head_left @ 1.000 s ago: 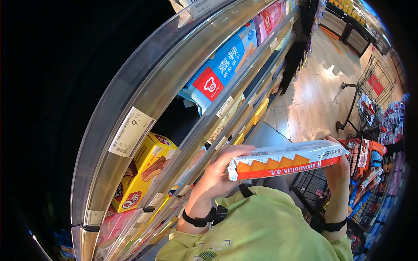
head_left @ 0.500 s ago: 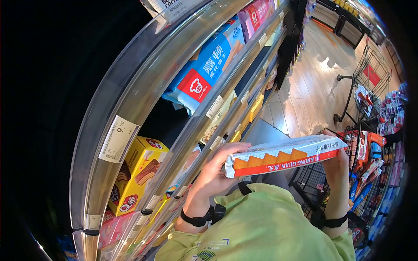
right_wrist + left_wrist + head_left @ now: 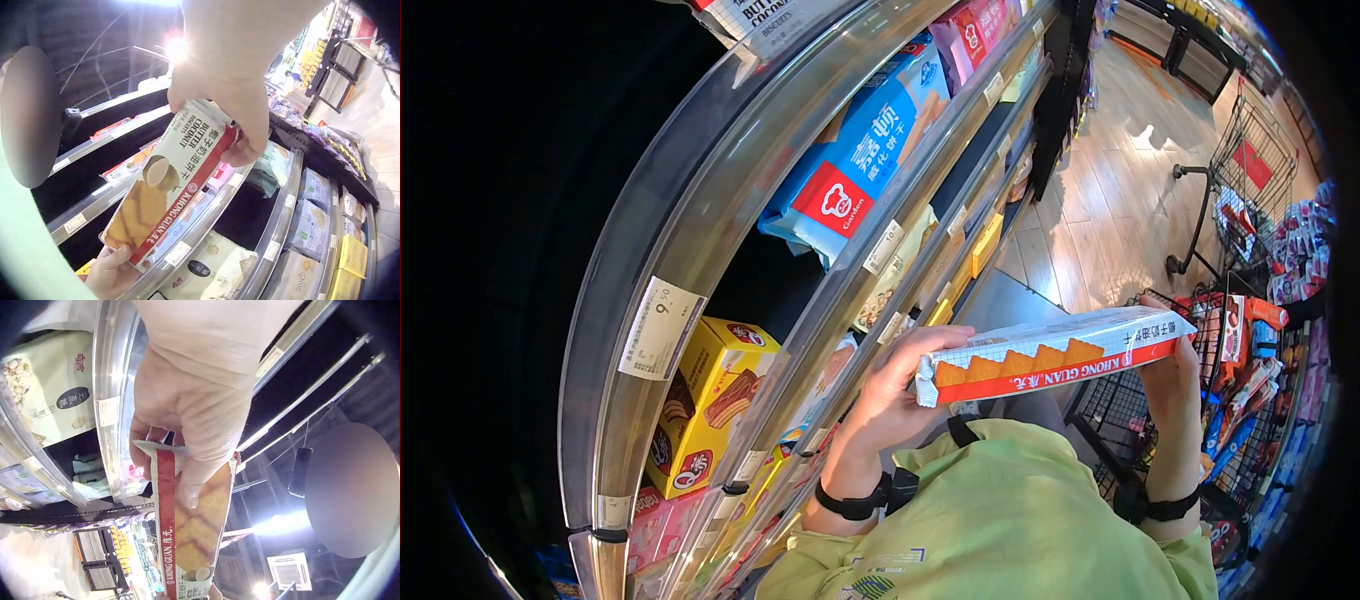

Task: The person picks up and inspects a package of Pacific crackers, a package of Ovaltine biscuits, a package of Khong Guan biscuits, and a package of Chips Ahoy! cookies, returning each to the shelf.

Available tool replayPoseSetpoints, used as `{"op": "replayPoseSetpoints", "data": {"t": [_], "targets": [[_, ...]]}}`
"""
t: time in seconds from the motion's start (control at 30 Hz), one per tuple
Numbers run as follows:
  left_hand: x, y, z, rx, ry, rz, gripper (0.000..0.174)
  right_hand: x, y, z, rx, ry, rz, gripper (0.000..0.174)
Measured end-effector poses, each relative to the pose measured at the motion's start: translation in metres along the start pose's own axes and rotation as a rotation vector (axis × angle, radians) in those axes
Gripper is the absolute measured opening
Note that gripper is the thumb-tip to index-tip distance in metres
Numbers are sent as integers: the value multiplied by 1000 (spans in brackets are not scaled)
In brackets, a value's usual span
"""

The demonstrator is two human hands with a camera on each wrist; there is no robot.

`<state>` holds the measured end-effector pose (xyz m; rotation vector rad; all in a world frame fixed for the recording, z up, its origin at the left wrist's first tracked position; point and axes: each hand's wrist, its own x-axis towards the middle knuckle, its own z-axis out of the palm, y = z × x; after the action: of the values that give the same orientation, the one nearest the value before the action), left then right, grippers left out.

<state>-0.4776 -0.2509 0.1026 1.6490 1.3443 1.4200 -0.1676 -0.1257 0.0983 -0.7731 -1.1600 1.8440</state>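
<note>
Both hands hold a long pack of butter coconut biscuits [image 3: 1050, 362] in front of the green shirt. White and red, it carries pictures of golden biscuits and KHONG GUAN lettering. At one end the left hand [image 3: 900, 390] grips it, and in the left wrist view the thumb [image 3: 192, 487] lies across the printed face. The opposite end is in the grip of the right hand [image 3: 1172, 385]. From the right wrist, the pack's broad printed face [image 3: 165, 181] is visible between the two hands.
Shelves with clear front rails [image 3: 730, 190] run along the left. They bear a blue wafer bag [image 3: 860, 150], a yellow box [image 3: 725, 400] and a price tag [image 3: 662, 328]. At the right stands a wire cart [image 3: 1120, 410] with several packs, and another cart [image 3: 1250, 165] is farther off on wooden flooring.
The shelves have shifted left and a little down in the head view. The biscuit pack has moved slightly left, with both hands keeping their grip.
</note>
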Motion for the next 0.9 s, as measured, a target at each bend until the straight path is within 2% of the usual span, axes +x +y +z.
{"op": "replayPoseSetpoints", "data": {"t": [0.2,0.3,0.77,0.83,0.9], "targets": [[1,-5,6,-42,16,16,57,0,-1,-1,10,37,9,66],[1,-4,7,-66,18,5,58,0,-1,0,27,89,21,73],[5,6,10,37,-19,-27,63,-2,5,-19,94,91,46,63],[0,7,14,-198,38,-189,64,-3,13,-30,65,120,72,61],[0,10,13,-190,41,-196,65,-4,13,-29,-8,119,84,57]]}}
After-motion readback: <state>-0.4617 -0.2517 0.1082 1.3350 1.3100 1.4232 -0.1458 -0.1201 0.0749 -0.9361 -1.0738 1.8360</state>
